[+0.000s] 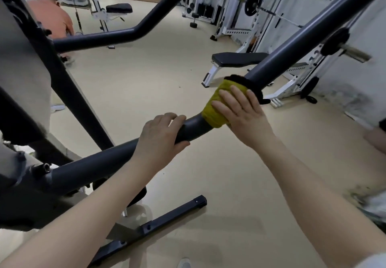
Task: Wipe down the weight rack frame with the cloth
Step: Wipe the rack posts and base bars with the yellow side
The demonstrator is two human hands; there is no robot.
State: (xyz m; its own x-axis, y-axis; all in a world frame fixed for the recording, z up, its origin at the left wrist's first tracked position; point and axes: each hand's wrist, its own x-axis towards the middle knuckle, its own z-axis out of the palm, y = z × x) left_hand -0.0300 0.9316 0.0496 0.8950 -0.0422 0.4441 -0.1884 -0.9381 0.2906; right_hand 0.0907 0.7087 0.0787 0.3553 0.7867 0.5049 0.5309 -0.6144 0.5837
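Yellow cloth (216,108) wraps the dark frame tube (100,165); my right hand (243,114) presses it with flat fingers, while my left hand (159,135) curls around the tube just beside.

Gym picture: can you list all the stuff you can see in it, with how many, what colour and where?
frame tube: one, dark grey, bent, running from lower left to upper right
second frame tube: one, dark grey, upper left
cloth: one, yellow with a black edge, wrapped on the frame tube at its bend
base bar: one, dark grey, on the floor at bottom centre
bench: one, black pad on white legs, centre right
barbell: one, black plate, on the white rack, upper right
other person: one, orange top, upper left
floor: beige
left hand: grips the frame tube
right hand: presses the cloth
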